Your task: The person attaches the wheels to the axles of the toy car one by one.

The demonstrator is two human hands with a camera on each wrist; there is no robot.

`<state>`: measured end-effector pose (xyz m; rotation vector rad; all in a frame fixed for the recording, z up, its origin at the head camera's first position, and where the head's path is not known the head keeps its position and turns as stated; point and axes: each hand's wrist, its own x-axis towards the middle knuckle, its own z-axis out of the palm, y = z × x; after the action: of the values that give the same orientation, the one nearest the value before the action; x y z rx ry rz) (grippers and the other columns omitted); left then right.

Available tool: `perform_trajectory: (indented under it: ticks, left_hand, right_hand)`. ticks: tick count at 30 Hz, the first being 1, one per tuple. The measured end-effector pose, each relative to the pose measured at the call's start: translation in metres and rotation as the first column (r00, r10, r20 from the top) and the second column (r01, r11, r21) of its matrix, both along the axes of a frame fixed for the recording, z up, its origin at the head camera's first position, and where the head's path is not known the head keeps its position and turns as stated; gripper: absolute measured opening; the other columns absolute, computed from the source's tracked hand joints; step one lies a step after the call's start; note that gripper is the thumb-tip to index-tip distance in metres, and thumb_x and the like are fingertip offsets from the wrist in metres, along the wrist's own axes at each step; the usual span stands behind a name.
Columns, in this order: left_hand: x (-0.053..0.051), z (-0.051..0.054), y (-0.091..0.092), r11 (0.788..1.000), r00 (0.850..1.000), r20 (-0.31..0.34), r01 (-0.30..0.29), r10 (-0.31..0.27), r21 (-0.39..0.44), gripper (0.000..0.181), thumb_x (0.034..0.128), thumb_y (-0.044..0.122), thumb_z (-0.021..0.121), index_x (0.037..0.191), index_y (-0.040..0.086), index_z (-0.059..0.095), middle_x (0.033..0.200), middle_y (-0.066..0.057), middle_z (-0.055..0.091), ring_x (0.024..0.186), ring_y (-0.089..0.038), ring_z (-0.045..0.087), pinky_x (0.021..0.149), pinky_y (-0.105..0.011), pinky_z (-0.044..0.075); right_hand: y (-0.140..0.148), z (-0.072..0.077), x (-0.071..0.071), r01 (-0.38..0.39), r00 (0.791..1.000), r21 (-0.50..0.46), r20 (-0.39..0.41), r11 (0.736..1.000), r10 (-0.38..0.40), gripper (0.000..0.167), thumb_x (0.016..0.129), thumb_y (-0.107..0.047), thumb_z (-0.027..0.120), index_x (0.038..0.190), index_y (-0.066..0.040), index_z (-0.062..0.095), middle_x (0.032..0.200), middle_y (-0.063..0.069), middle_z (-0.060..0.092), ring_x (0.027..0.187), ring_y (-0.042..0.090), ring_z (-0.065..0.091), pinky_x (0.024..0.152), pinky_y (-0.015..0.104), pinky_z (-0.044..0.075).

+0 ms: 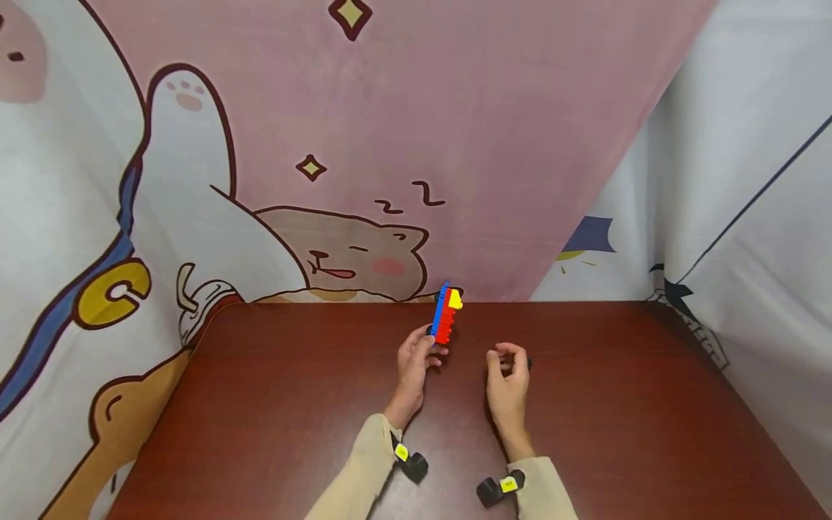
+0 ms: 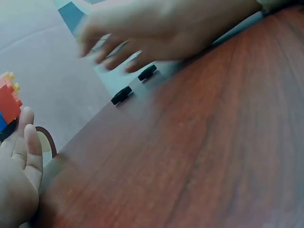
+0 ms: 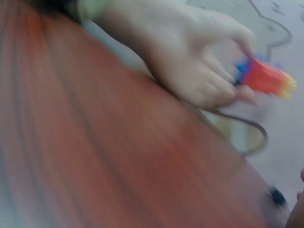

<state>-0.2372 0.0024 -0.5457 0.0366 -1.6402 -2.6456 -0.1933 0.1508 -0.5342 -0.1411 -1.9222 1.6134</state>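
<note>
My left hand (image 1: 412, 367) grips one end of a toy brick vehicle (image 1: 445, 316) between thumb and fingers, above the table. The vehicle has a blue base, red bricks on it, a yellow brick at the far end and dark wheels at the blue side. In the right wrist view its red side (image 3: 266, 77) shows blurred. To the right, my right hand (image 1: 508, 393) hovers with loosely bent fingers, and I see nothing held in it. Two small black wheels (image 2: 122, 95) stand on the table below that hand in the left wrist view; the head view mostly hides them.
A dark red-brown wooden table (image 1: 292, 404) spans the lower view. Behind it hangs a pink and white cloth (image 1: 520, 144) with cartoon animals, meeting the table's far edge. White cloth (image 1: 767, 289) borders the right side. A black camera (image 1: 416, 468) sits on each wrist.
</note>
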Motion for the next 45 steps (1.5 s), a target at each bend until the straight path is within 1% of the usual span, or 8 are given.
perform_trajectory:
  ticks: [3,7,14,24,28,33,38,45]
  left_hand:
    - [-0.001,0.001,-0.002,1.0,0.999,0.035,-0.011,0.01,0.029,0.036,0.0974,0.012,0.054,0.13,-0.004,0.056,0.088,0.002,0.068,0.069,-0.01,0.067,0.06,-0.021,0.05]
    - [-0.002,0.002,-0.003,0.999,0.999,0.05,-0.013,0.011,0.042,0.037,0.0985,0.016,0.054,0.132,-0.001,0.055,0.091,0.002,0.069,0.068,-0.012,0.067,0.061,-0.021,0.05]
    - [0.0,0.002,-0.003,0.991,0.999,0.042,0.022,-0.028,0.133,0.036,0.0983,0.014,0.051,0.131,0.0,0.052,0.092,0.002,0.07,0.069,-0.014,0.069,0.061,-0.022,0.052]
    - [0.001,0.006,-0.003,0.948,0.996,0.026,0.073,-0.085,0.31,0.028,0.0953,0.008,0.049,0.124,0.006,0.053,0.097,-0.004,0.064,0.076,-0.014,0.068,0.073,-0.025,0.058]
    - [0.002,0.004,-0.002,0.933,0.993,0.022,0.104,-0.118,0.346,0.027,0.0944,0.004,0.047,0.121,0.009,0.051,0.101,-0.007,0.061,0.08,-0.016,0.069,0.079,-0.028,0.059]
    - [0.001,0.002,-0.001,0.936,0.989,0.036,0.121,-0.141,0.331,0.04,0.0922,0.003,0.046,0.132,0.006,0.045,0.104,-0.008,0.061,0.083,-0.016,0.068,0.08,-0.029,0.058]
    - [0.0,0.001,-0.001,0.945,0.985,0.058,0.139,-0.163,0.298,0.048,0.0924,0.001,0.044,0.14,0.001,0.04,0.105,-0.006,0.063,0.082,-0.016,0.066,0.079,-0.028,0.058]
    - [0.0,0.002,0.001,0.951,0.974,0.074,0.193,-0.216,0.24,0.052,0.0904,0.003,0.043,0.141,-0.004,0.039,0.102,-0.005,0.06,0.08,-0.013,0.066,0.077,-0.025,0.056]
  right_hand:
    - [0.029,-0.016,-0.005,0.104,0.991,0.09,0.08,0.99,-0.112,0.022,0.09,0.002,0.063,0.11,0.007,0.058,0.101,0.017,0.057,0.091,0.017,0.053,0.08,0.024,0.039]
    - [0.053,-0.023,-0.004,0.168,0.952,0.269,0.207,0.948,-0.227,0.028,0.086,-0.003,0.064,0.114,0.002,0.058,0.107,0.02,0.054,0.101,0.032,0.048,0.09,0.043,0.03]
    - [0.06,-0.023,-0.002,0.092,0.923,0.457,0.295,0.885,-0.248,0.042,0.079,-0.008,0.066,0.119,0.002,0.06,0.116,0.024,0.054,0.109,0.042,0.043,0.089,0.055,0.027]
    - [0.059,-0.023,-0.003,0.074,0.93,0.505,0.277,0.86,-0.243,0.035,0.081,-0.011,0.069,0.113,0.002,0.065,0.116,0.024,0.058,0.109,0.042,0.045,0.086,0.055,0.027]
    - [0.06,-0.024,-0.002,0.066,0.928,0.497,0.288,0.865,-0.237,0.035,0.084,-0.012,0.07,0.115,0.003,0.065,0.116,0.024,0.058,0.108,0.042,0.045,0.088,0.055,0.027]
    - [0.059,-0.025,-0.002,0.08,0.944,0.383,0.268,0.92,-0.194,0.03,0.088,-0.007,0.067,0.117,0.002,0.065,0.114,0.019,0.057,0.099,0.031,0.052,0.087,0.04,0.035]
    - [0.057,-0.026,-0.002,0.106,0.979,0.302,0.136,0.947,-0.153,0.028,0.086,-0.002,0.067,0.114,-0.002,0.068,0.111,0.014,0.058,0.088,0.019,0.054,0.076,0.016,0.04]
    - [0.043,-0.024,-0.004,0.072,0.992,0.245,-0.115,0.967,-0.044,0.035,0.082,0.011,0.066,0.115,0.001,0.069,0.114,0.017,0.06,0.09,0.022,0.055,0.075,0.019,0.044]
